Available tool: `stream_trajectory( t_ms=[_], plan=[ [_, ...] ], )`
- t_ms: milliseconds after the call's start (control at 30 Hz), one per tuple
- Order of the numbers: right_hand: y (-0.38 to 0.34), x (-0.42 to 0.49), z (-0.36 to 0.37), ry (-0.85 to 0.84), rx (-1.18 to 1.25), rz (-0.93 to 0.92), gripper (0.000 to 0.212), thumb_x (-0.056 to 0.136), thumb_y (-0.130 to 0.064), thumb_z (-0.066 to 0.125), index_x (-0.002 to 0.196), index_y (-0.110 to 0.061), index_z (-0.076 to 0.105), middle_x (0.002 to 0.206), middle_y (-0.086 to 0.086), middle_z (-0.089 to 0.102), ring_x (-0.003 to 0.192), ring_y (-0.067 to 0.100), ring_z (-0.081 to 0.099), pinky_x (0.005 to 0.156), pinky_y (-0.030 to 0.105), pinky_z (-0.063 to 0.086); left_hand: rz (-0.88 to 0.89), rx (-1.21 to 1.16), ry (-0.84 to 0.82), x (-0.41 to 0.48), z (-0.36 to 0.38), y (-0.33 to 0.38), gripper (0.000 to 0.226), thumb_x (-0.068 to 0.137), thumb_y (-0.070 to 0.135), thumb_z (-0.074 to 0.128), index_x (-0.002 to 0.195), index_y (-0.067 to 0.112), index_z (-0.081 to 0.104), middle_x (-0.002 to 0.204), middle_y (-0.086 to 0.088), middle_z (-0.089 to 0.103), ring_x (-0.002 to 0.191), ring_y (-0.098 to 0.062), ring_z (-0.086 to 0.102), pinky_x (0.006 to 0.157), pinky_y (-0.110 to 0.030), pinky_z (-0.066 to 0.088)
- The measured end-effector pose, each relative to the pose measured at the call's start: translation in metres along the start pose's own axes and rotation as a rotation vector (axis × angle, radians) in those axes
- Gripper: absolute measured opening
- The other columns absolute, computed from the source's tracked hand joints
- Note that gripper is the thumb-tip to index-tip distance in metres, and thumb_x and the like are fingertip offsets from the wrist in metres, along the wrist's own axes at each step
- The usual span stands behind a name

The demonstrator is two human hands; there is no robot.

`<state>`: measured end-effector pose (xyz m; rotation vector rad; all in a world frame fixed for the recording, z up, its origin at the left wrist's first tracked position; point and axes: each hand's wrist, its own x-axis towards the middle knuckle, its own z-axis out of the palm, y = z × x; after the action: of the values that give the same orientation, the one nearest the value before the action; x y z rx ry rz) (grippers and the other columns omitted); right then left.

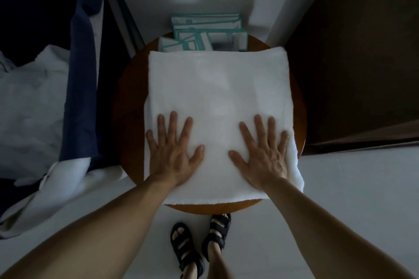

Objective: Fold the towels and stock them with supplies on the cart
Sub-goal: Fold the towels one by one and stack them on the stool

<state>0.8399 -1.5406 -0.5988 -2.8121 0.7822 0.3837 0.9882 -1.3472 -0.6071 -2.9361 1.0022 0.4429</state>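
On the round table (127,106), both hands, left (173,152) and right (264,154), press spread flat on the white towel (217,88).

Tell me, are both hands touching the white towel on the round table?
Touching. The head view shows the left hand and right hand lying flat, fingers spread, on the white towel.

Left hand (173,154) flat, palm down, fingers straight and spread, thumb angled inward. Right hand (264,154) likewise flat, palm down, fingers spread, thumb toward left hand. Hands level, apart, thumbs not touching. Left forearm (108,210) and right forearm (317,215) bare, extended forward, converging slightly. Wrists roughly straight. Right foot (218,229) slightly ahead of left foot (181,242).
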Motion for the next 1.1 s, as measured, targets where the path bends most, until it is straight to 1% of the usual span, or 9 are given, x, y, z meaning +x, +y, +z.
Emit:
stream_trajectory(
  t_ms=[67, 133, 200, 233, 367, 533, 700, 900, 1100],
  plan=[
    [-0.001, -0.001, -0.006, -0.031, -0.01, 0.003, 0.082, 0.083, -0.085, 0.001, 0.153, -0.046, -0.018, 0.161, -0.006, -0.034, 0.145, 0.025, -0.037, 0.118, 0.06, -0.016, -0.007, -0.001, -0.005, -0.002, -0.005, 0.002, 0.081, 0.088, 0.075, 0.006, 0.155, 0.033, -0.013, 0.164, -0.007, -0.02, 0.148, -0.035, -0.024, 0.118, -0.062, -0.004],
    [-0.004, 0.004, -0.018, -0.023, 0.005, 0.03, 0.085, 0.082, -0.087, 0.004, 0.155, -0.045, -0.003, 0.166, -0.003, -0.015, 0.15, 0.026, -0.023, 0.118, 0.061, -0.012, -0.03, -0.024, 0.035, 0.002, -0.014, 0.005, 0.082, 0.088, 0.074, 0.008, 0.156, 0.031, -0.008, 0.165, -0.009, -0.016, 0.149, -0.035, -0.022, 0.12, -0.058, -0.006],
    [-0.009, 0.02, -0.036, 0.081, 0.041, 0.043, 0.084, 0.083, -0.086, 0.008, 0.155, -0.043, 0.013, 0.165, -0.001, 0.009, 0.151, 0.026, -0.002, 0.118, 0.061, -0.003, -0.053, -0.076, 0.101, 0.022, -0.026, 0.008, 0.083, 0.088, 0.072, 0.009, 0.158, 0.03, -0.005, 0.165, -0.01, -0.015, 0.15, -0.034, -0.021, 0.121, -0.054, -0.008],
    [-0.012, 0.035, -0.044, 0.146, 0.037, 0.039, 0.083, 0.084, -0.084, 0.006, 0.155, -0.041, 0.012, 0.166, -0.001, 0.009, 0.152, 0.025, 0.0, 0.119, 0.061, -0.001, -0.057, -0.106, 0.14, 0.039, -0.034, 0.008, 0.082, 0.089, 0.071, 0.01, 0.158, 0.029, -0.004, 0.165, -0.01, -0.015, 0.15, -0.033, -0.02, 0.121, -0.051, -0.008],
    [-0.013, 0.111, -0.062, 0.241, -0.013, 0.023, 0.083, 0.086, -0.082, 0.001, 0.157, -0.038, -0.006, 0.167, 0.0, -0.016, 0.152, 0.03, -0.018, 0.119, 0.061, -0.006, -0.062, -0.177, 0.162, 0.11, -0.055, -0.001, 0.081, 0.09, 0.067, 0.014, 0.159, 0.026, -0.002, 0.166, -0.01, -0.012, 0.152, -0.029, -0.015, 0.122, -0.047, -0.008],
    [-0.001, 0.139, -0.032, 0.151, -0.083, -0.019, 0.082, 0.088, -0.081, 0.006, 0.154, -0.038, -0.019, 0.165, 0.001, -0.021, 0.151, 0.032, -0.021, 0.117, 0.063, -0.008, -0.081, -0.182, 0.19, 0.118, -0.028, -0.01, 0.08, 0.091, 0.065, 0.017, 0.159, 0.025, 0.002, 0.166, -0.01, -0.008, 0.152, -0.032, -0.01, 0.122, -0.046, -0.005],
    [0.0, 0.142, -0.038, 0.098, -0.061, -0.024, 0.083, 0.089, -0.081, 0.007, 0.154, -0.037, -0.019, 0.165, 0.001, -0.021, 0.151, 0.031, -0.021, 0.118, 0.063, -0.009, -0.085, -0.149, 0.166, 0.12, -0.031, -0.007, 0.08, 0.093, 0.063, 0.022, 0.159, 0.024, 0.001, 0.166, -0.011, -0.009, 0.152, -0.033, -0.01, 0.122, -0.046, -0.006],
    [-0.009, 0.066, -0.04, -0.003, -0.04, -0.079, 0.083, 0.086, -0.081, 0.002, 0.152, -0.038, -0.026, 0.158, -0.001, -0.039, 0.146, 0.025, -0.036, 0.115, 0.059, -0.02, -0.001, -0.148, 0.038, 0.056, -0.029, 0.008, 0.081, 0.09, 0.068, 0.011, 0.158, 0.027, -0.003, 0.165, -0.009, -0.015, 0.151, -0.03, -0.018, 0.122, -0.048, -0.007],
    [-0.011, -0.003, -0.005, -0.04, 0.037, -0.018, 0.08, 0.091, -0.079, 0.01, 0.154, -0.039, -0.02, 0.162, -0.004, -0.031, 0.148, 0.023, -0.032, 0.117, 0.052, -0.022, 0.067, -0.123, 0.034, -0.007, 0.002, 0.012, 0.074, 0.097, 0.063, 0.018, 0.159, 0.026, 0.005, 0.167, -0.007, -0.004, 0.153, -0.029, -0.009, 0.123, -0.052, 0.006]
  ],
)
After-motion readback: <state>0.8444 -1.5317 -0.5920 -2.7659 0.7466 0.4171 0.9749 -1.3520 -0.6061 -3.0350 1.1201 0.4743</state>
